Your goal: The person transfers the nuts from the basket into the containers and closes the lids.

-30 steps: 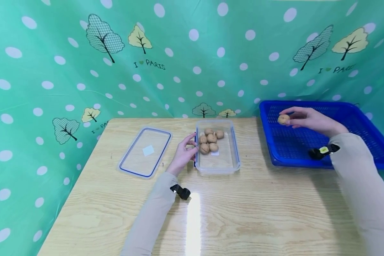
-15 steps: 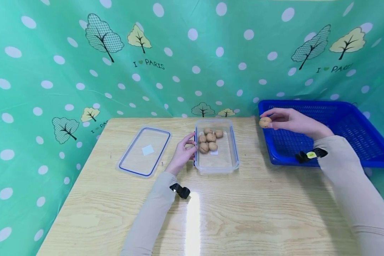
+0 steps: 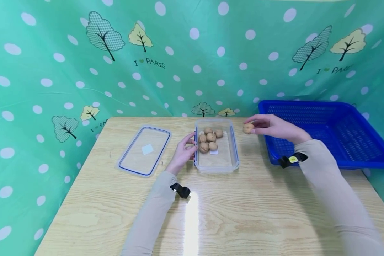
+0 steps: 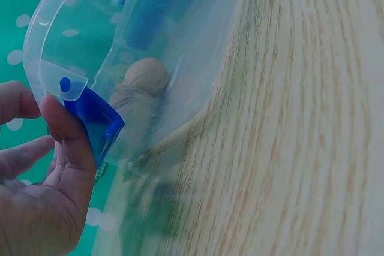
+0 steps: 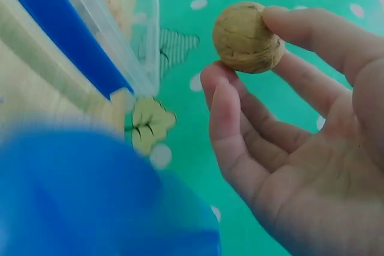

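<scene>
A walnut [image 3: 248, 128] is pinched between the thumb and fingertips of my right hand [image 3: 275, 127], raised between the clear container and the blue basket. The right wrist view shows the same walnut [image 5: 247, 37] close up. The clear plastic container [image 3: 228, 163] stands lidless on the table, with several walnuts [image 3: 211, 137] gathered in its left half. My left hand [image 3: 182, 153] rests against the container's left side. In the left wrist view, the thumb of that hand [image 4: 51, 178] touches the rim corner beside a blue latch [image 4: 96, 125]; its other fingers extend outside the wall.
Left of the container lies its clear lid [image 3: 132, 161] with a blue seal. A large blue basket [image 3: 307, 163] occupies the table's right side. Behind the wooden table [image 3: 243, 213] hangs a green dotted cloth [image 3: 192, 71].
My right hand has carried the walnut leftward, out from over the blue basket and towards the container. The left hand and the container stay put.
</scene>
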A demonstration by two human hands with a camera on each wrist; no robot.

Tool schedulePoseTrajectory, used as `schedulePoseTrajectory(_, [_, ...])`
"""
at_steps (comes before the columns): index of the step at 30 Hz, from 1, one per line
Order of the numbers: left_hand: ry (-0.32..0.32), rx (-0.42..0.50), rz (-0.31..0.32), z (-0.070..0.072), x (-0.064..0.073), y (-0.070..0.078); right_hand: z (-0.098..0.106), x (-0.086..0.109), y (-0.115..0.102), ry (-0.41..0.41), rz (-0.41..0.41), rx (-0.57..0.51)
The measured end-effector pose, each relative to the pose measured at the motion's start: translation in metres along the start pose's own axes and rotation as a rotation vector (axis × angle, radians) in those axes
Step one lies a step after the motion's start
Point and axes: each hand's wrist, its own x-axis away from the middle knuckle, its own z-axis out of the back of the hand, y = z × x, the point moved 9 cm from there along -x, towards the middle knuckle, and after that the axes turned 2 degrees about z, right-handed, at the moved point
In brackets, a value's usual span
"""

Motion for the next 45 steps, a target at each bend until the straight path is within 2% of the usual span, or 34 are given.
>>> schedulePoseTrajectory(5, [-0.011, -0.01, -0.009, -0.002, -0.001, 0.0, -0.019, -0.011, -0.001, -0.01, 0.006, -0.038])
schedulePoseTrajectory(11, [-0.01, -0.01, -0.002, -0.003, -0.001, -0.001, -0.045, -0.028, -0.005, 0.019, 0.087, -0.062])
schedulePoseTrajectory(19, [-0.003, 0.01, -0.006, -0.002, 0.0, 0.0, -0.069, -0.036, 0.01, 0.116, 0.043, -0.068])
schedulePoseTrajectory(22, [-0.009, 0.006, -0.002, -0.002, 0.003, 0.003, -0.07, -0.032, -0.004, 0.175, 0.027, -0.072])
schedulePoseTrajectory(25, [-0.009, -0.003, -0.005, -0.003, 0.003, 0.003, -0.068, -0.033, -0.003, 0.243, 0.021, -0.048])
schedulePoseTrajectory(29, [-0.004, -0.009, -0.009, -0.002, 0.0, -0.001, -0.067, -0.038, 0.016, 0.301, 0.012, -0.044])
schedulePoseTrajectory(36, [0.023, -0.002, 0.001, -0.001, 0.0, 0.001, -0.064, -0.033, 0.021, 0.318, -0.031, -0.127])
schedulePoseTrajectory(45, [0.066, -0.059, -0.017, 0.009, 0.006, -0.001, -0.065, -0.027, 0.007, 0.364, -0.012, -0.213])
